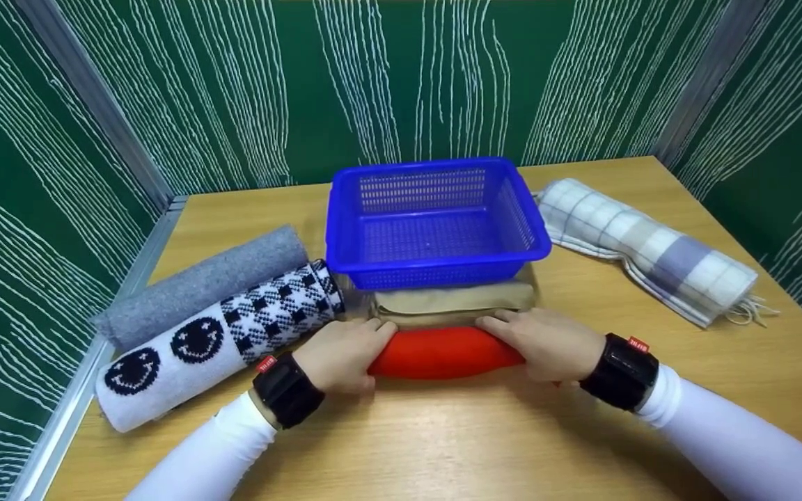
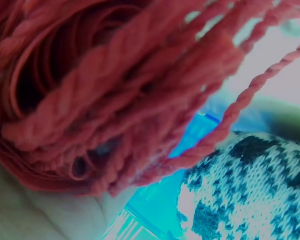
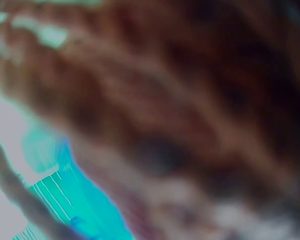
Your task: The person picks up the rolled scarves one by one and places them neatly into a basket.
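Note:
A red rolled scarf (image 1: 446,353) lies across the table between both hands. My left hand (image 1: 344,356) grips its left end and my right hand (image 1: 547,344) grips its right end, fingers over the top. Up close in the left wrist view, the coiled layers and twisted red fringe (image 2: 140,85) hang at the roll's end beside the palm. The right wrist view is blurred and dark, with fringe strands (image 3: 140,90) filling most of it. Just behind the red roll sits a beige rolled cloth (image 1: 453,298), near my fingertips.
A blue plastic basket (image 1: 436,268) stands behind the beige cloth, nothing inside it. To the left lie a grey roll (image 1: 206,285) and a black-and-white smiley-patterned roll (image 1: 178,376). A plaid fringed roll (image 1: 645,243) lies on the right. Green panels (image 1: 401,83) enclose the table.

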`<move>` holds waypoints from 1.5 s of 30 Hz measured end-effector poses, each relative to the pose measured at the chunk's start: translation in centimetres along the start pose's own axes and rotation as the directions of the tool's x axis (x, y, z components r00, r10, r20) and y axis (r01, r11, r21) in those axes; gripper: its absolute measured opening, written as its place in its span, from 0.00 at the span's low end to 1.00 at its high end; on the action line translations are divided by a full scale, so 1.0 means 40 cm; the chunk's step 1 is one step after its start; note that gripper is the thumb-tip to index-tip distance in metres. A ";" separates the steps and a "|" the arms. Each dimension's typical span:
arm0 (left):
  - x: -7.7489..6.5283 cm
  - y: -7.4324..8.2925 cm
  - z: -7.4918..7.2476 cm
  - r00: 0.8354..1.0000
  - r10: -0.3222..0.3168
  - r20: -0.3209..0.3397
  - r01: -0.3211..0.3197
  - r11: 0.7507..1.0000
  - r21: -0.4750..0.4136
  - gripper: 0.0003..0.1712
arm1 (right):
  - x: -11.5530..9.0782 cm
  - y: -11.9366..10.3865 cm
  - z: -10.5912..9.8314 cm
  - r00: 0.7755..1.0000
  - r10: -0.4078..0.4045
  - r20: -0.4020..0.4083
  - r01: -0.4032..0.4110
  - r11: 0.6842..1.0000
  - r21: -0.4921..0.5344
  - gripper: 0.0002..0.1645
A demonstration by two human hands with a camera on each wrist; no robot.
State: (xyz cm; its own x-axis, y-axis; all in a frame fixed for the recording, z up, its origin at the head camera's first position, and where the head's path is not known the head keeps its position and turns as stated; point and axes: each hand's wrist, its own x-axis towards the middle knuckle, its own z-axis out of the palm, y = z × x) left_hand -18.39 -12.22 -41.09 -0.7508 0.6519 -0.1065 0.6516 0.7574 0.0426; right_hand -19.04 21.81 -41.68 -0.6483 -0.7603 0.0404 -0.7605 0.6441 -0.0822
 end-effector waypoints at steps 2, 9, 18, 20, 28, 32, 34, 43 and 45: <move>0.001 0.000 -0.005 1.000 -0.002 0.006 0.002 1.000 0.001 0.40 | 0.000 -0.001 -0.007 1.000 0.011 0.009 -0.011 1.000 0.004 0.50; 0.002 -0.001 -0.021 1.000 0.008 -0.002 -0.007 1.000 0.021 0.41 | 0.004 0.004 -0.020 0.999 -0.013 -0.035 0.012 0.999 -0.030 0.48; 0.003 -0.001 -0.036 1.000 0.009 -0.004 -0.009 1.000 0.018 0.40 | 0.002 0.003 -0.031 0.999 -0.002 -0.046 -0.001 0.999 -0.051 0.50; 0.002 -0.001 -0.039 1.000 0.013 -0.013 -0.013 1.000 0.022 0.40 | 0.002 0.004 -0.032 0.999 0.002 -0.044 -0.004 0.999 -0.052 0.51; -0.001 -0.001 -0.051 0.999 0.017 -0.030 -0.016 1.000 0.020 0.40 | 0.004 0.007 -0.039 0.998 0.000 -0.057 -0.004 0.998 -0.059 0.49; 0.000 0.000 -0.059 1.000 0.007 -0.028 -0.007 1.000 0.001 0.40 | 0.004 0.006 -0.047 0.999 0.015 -0.050 -0.018 0.998 -0.061 0.47; 0.000 0.000 -0.063 0.999 0.004 -0.033 -0.005 1.000 -0.010 0.39 | 0.003 0.006 -0.051 0.998 0.020 -0.052 -0.023 0.998 -0.066 0.45; 0.001 -0.005 -0.071 0.999 0.011 -0.046 -0.011 1.000 -0.001 0.36 | 0.005 0.011 -0.059 0.998 0.006 -0.058 -0.010 0.997 -0.070 0.45; 0.001 -0.005 -0.075 0.999 0.010 -0.044 -0.010 1.000 0.004 0.36 | 0.007 0.011 -0.063 0.998 0.006 -0.056 -0.009 0.998 -0.069 0.45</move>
State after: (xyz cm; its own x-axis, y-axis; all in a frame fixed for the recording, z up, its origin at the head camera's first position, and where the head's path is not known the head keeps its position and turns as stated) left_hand -18.88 -12.21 -38.11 -0.7482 0.6606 -0.0618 0.6595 0.7506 0.0397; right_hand -19.64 22.11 -39.22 -0.6535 -0.7508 0.0960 -0.7551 0.6555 -0.0136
